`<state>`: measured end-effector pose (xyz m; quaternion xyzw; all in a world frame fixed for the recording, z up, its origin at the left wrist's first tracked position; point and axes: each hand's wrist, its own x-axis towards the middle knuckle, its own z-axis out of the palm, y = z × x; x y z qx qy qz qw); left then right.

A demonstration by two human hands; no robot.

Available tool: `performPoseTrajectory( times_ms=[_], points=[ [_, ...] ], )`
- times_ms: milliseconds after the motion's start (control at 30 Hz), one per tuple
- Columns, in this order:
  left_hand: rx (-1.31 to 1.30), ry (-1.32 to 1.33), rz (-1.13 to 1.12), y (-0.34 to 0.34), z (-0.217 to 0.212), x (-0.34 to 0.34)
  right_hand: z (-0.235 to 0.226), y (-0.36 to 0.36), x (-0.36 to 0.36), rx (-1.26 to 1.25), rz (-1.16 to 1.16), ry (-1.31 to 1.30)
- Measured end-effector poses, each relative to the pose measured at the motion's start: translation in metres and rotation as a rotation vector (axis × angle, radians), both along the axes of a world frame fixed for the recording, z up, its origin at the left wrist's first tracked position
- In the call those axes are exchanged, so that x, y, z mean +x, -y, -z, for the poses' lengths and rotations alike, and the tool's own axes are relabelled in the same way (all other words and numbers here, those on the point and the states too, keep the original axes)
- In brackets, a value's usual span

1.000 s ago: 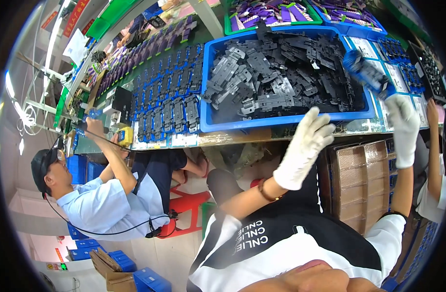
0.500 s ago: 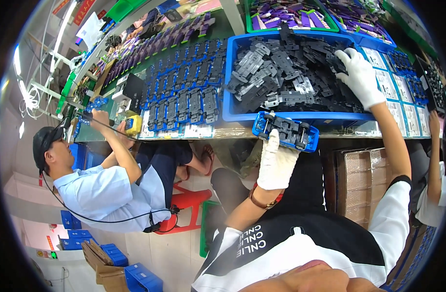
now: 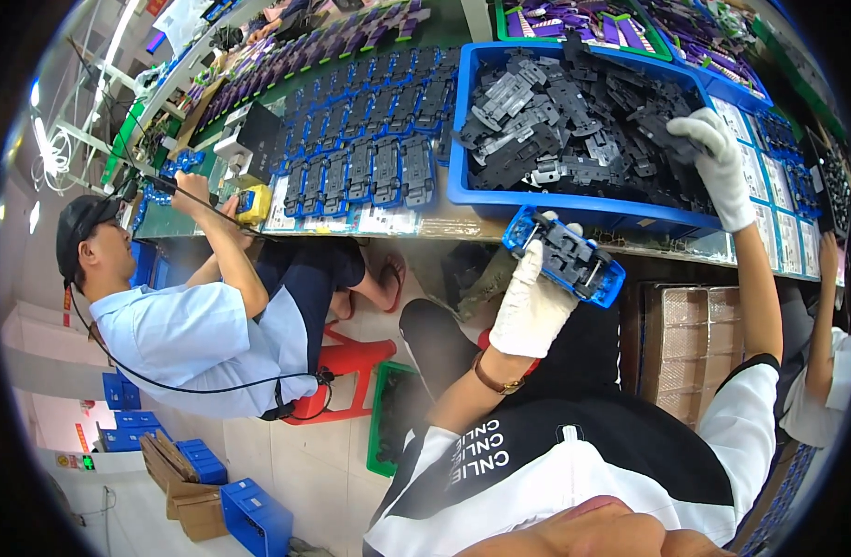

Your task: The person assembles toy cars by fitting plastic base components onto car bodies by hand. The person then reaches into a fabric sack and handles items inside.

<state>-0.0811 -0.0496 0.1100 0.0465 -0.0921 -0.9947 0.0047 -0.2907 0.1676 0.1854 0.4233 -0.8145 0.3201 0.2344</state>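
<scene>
My left hand [image 3: 534, 302], in a white glove, grips a small blue tray with a dark grey part [image 3: 567, 256] seated in it, held just below the table's front edge. My right hand [image 3: 716, 160], also gloved, reaches into the large blue bin [image 3: 472, 190] and closes on one of the dark grey plastic parts [image 3: 671, 139] heaped inside. The bin stands on the table straight ahead of me.
Rows of blue trays with dark parts [image 3: 365, 167] lie on the green table left of the bin. A seated person in a light blue shirt [image 3: 180, 334] works at my left on a red stool [image 3: 351, 367]. Brown cartons [image 3: 685, 339] sit under the table. More blue crates [image 3: 254, 515] rest on the floor.
My left hand took the blue tray and brought it down to the table's edge. My right hand moved from the right side into the bin of grey parts.
</scene>
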Motion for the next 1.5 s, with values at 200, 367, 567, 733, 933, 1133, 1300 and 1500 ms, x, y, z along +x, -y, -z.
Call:
performPoseTrajectory(
  times_ms=[200,367,567,733,933,1133,1300,1500],
  points=[
    [0.083,-0.054,0.196,0.004,-0.017,-0.003,0.008,0.017,0.067,-0.284,-0.295,0.309],
    [0.027,-0.062,0.19,0.005,-0.027,-0.003,0.019,0.027,0.087,-0.125,-0.35,0.317],
    [-0.034,0.028,0.051,0.005,-0.015,0.0,-0.006,0.026,0.106,0.226,-0.245,0.22],
    [-0.036,-0.06,0.089,-0.002,-0.02,0.002,0.005,0.049,0.116,0.399,-0.055,-0.136],
    [-0.026,-0.024,0.017,-0.007,-0.015,0.0,0.021,0.059,0.117,0.249,0.079,-0.051],
    [-0.013,-0.041,-0.095,-0.009,0.0,-0.005,0.006,0.058,0.164,0.052,-0.044,0.001],
    [-0.158,0.029,-0.183,-0.015,0.008,-0.006,0.022,0.075,0.173,0.167,-0.034,-0.044],
    [-0.281,-0.07,-0.243,-0.019,0.011,-0.005,0.033,0.084,0.178,0.168,0.04,-0.009]
  ],
)
